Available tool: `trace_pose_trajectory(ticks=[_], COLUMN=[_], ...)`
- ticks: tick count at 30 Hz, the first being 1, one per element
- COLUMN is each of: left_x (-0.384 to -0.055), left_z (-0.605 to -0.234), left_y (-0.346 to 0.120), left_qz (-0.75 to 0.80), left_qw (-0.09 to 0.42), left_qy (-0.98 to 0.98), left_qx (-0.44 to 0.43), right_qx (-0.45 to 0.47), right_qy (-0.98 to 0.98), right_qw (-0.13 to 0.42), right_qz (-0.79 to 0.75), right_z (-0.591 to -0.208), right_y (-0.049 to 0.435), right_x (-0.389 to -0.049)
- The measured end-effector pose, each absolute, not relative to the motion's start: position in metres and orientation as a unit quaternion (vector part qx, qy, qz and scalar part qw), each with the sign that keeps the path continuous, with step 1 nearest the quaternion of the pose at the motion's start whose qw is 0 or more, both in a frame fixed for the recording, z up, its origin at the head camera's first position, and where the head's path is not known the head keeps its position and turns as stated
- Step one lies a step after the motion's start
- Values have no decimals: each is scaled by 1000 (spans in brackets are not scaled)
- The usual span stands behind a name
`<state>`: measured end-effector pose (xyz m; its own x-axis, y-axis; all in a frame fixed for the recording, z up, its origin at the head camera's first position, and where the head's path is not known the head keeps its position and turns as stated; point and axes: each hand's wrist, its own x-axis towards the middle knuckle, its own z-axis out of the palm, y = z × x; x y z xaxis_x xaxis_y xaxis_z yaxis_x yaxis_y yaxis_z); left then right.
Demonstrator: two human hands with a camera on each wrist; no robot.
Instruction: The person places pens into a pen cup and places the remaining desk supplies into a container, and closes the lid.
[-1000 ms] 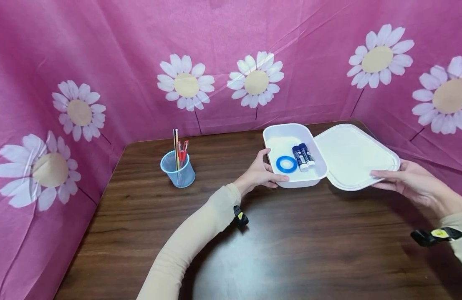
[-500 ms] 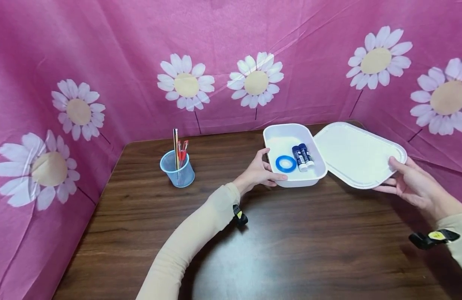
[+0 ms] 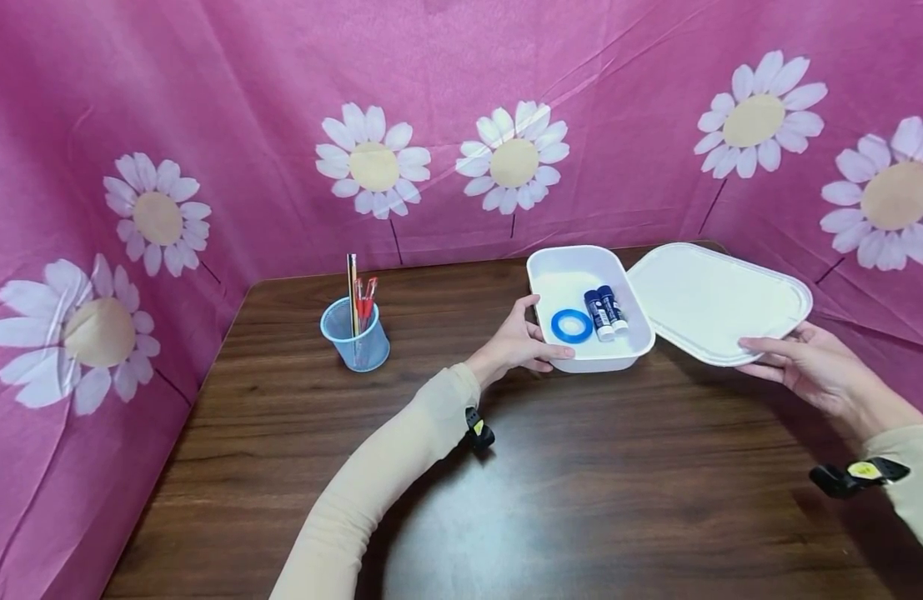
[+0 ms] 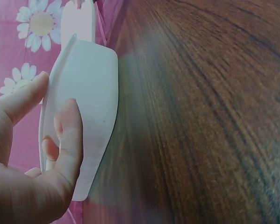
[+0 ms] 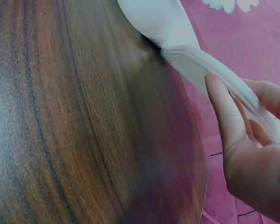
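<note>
A white plastic box [image 3: 619, 363] stands on the table, its top uncovered. Inside lie a blue ring-shaped roll of tape [image 3: 571, 326] and two glue sticks [image 3: 605, 312] with dark blue bodies and white ends. My left hand [image 3: 517, 337] grips the box by its left side, and the left wrist view shows the thumb at the rim and fingers against the outer wall [image 4: 95, 84]. To the right, my right hand [image 3: 825, 371] pinches the white lid [image 3: 719, 300] at its near right edge, thumb on top. The lid is held tilted beside the box, its left edge close to the box rim.
A light blue mesh pen cup [image 3: 356, 346] with pencils and red pens stands on the left of the dark wooden table [image 3: 581, 483]. Behind it and along both sides hangs a pink curtain [image 3: 266, 125] printed with daisies. Wrist straps [image 3: 479, 429] sit over both sleeves.
My right hand has shifted its hold on the lid's edge, and the lid has turned slightly, its near corner rising. The left hand and the box stay almost in place.
</note>
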<state>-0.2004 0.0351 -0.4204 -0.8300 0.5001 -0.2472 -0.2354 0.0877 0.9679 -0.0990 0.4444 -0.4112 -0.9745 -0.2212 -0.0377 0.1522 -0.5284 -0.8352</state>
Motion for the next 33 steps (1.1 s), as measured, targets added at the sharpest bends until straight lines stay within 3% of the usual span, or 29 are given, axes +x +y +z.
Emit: trace_pose_trajectory(ticks=[4,14,25,33], left_x=[-200,-199,-200,-199], left_z=[-418,-414,-412,-409], left_y=[34,29,28,30], left_qz=[656,636,629,618], left_qw=[273,282,289,286], left_qy=[696,711,714,723], left_qx=[103,101,106,115], right_qx=[-4,-28,-66,-113], right_qy=[460,294,363,334], right_qw=[101,167,172,252], right_qz=[-882,-941,-913,-901], right_z=[-407,-416,-423,-427], right_y=[443,442,437,435], right_x=[-99,-101,-105,-106])
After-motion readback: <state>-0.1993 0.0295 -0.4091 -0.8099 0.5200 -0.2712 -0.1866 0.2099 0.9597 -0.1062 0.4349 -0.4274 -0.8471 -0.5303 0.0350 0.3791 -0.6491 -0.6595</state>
